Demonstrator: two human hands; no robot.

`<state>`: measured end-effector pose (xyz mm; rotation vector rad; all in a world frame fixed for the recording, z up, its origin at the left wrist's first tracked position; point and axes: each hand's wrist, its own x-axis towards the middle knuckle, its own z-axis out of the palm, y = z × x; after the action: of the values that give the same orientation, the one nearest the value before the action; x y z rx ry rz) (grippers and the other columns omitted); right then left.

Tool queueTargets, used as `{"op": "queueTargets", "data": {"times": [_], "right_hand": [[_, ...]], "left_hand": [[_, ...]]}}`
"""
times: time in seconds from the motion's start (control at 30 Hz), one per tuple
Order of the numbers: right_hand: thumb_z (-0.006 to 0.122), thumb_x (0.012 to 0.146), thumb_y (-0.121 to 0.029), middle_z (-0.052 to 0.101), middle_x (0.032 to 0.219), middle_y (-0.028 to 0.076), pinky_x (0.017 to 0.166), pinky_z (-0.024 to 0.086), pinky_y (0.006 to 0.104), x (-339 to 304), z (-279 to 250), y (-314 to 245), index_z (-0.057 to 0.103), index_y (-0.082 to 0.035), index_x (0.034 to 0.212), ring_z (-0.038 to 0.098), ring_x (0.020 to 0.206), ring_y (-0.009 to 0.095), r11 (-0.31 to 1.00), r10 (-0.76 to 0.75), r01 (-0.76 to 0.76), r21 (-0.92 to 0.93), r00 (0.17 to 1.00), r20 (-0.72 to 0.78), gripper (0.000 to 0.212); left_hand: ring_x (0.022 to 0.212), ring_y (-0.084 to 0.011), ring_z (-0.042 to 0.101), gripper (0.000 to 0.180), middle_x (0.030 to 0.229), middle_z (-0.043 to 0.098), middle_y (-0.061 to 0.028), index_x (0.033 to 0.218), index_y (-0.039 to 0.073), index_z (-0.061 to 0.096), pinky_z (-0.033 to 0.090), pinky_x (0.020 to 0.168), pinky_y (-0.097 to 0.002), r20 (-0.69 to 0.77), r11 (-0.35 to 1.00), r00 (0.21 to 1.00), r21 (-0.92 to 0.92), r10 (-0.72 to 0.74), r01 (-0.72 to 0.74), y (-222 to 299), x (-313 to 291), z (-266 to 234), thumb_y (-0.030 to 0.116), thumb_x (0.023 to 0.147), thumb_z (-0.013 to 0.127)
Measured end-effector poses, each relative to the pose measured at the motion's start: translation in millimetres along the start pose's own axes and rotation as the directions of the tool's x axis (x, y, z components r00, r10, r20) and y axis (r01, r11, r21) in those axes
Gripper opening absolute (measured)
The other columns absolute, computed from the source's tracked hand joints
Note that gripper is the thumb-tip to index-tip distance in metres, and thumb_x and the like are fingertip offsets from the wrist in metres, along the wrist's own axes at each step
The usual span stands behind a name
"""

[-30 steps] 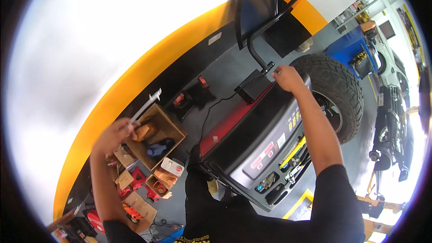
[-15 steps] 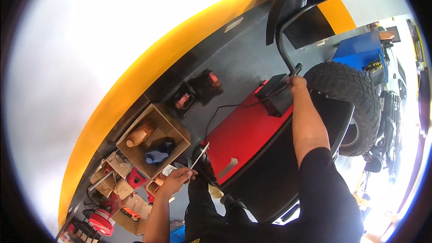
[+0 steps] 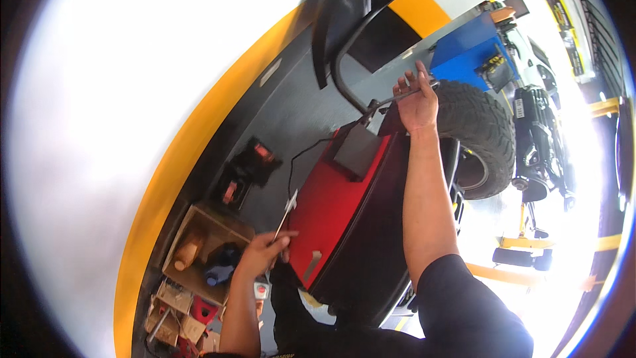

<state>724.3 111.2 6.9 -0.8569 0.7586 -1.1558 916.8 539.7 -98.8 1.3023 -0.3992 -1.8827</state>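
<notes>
My left hand [image 3: 262, 252] is closed around the lower end of a slim silver wrench [image 3: 286, 217], whose head points up beside the red panel [image 3: 338, 205]. My right hand [image 3: 417, 106] reaches far forward with the palm showing. Across its palm and finger bases lies a thin dark metal handle [image 3: 401, 96]; the fingers are only loosely bent, some pointing up. That handle runs left to the joint at the end of a bent black tube [image 3: 341, 83]. Beneath the joint, a dark box [image 3: 358, 151] sits on the red panel.
A large knobbly tyre [image 3: 474, 119] stands right of my right forearm, with a blue cabinet [image 3: 467, 50] behind. On the left is a cardboard box [image 3: 179, 252] holding bottles, with smaller cartons below. A black cable [image 3: 295, 159] crosses the grey floor. The red panel has a black side [image 3: 371, 252].
The view has shifted, so the scene sits further left. My right hand has moved out to the right of the tube's joint, its fingers loosened. My left hand still holds the wrench.
</notes>
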Motion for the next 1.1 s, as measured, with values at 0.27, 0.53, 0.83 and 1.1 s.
{"op": "queueTargets", "data": {"times": [0.27,0.53,0.83,1.1], "right_hand": [[0.072,0.102,-0.042,0.069,0.126,0.008,0.094,0.054,0.0424,-13,78,-124,0.040,-0.001,0.161,0.068,0.100,0.022,0.980,-0.130,0.184,-0.074,0.878,0.460,0.079],[0.052,0.113,-0.035,0.063,0.091,0.006,0.075,0.053,0.0393,38,-31,-127,0.056,-0.003,0.136,0.056,0.073,0.015,0.999,-0.036,0.033,-0.031,0.995,-0.098,0.039],[0.060,0.108,-0.028,0.063,0.092,0.004,0.086,0.052,0.0389,-146,115,16,0.059,0.000,0.128,0.061,0.083,0.016,0.943,0.314,-0.291,-0.160,0.939,0.141,0.034],[0.056,0.109,-0.029,0.059,0.095,0.007,0.065,0.050,0.0341,-45,45,114,0.057,-0.007,0.108,0.050,0.068,0.015,0.668,0.675,-0.709,-0.224,0.705,-0.216,0.021]], "left_hand": [[0.052,-0.0024,0.051,0.038,0.080,0.071,-0.0004,0.134,0.006,0.074,0.036,0.047,-0.0199,-0.025,0.996,0.999,-0.078,0.046,-0.047,-34,11,-8,0.032,0.110,0.063],[0.056,-0.0022,0.051,0.041,0.095,0.077,-0.0047,0.138,0.003,0.070,0.040,0.048,-0.0215,-0.089,0.893,0.889,0.006,0.450,-0.451,19,40,29,0.031,0.109,0.063],[0.081,-0.0190,0.067,0.039,0.094,0.074,-0.0074,0.140,0.008,0.068,0.052,0.076,-0.0345,-0.218,0.604,0.563,0.316,0.797,-0.732,110,68,93,0.029,0.107,0.064],[0.084,-0.0258,0.071,0.028,0.091,0.072,-0.0120,0.123,0.005,0.076,0.053,0.078,-0.0385,-0.303,0.777,0.742,0.448,0.598,-0.443,-21,23,63,0.025,0.105,0.067]]}}
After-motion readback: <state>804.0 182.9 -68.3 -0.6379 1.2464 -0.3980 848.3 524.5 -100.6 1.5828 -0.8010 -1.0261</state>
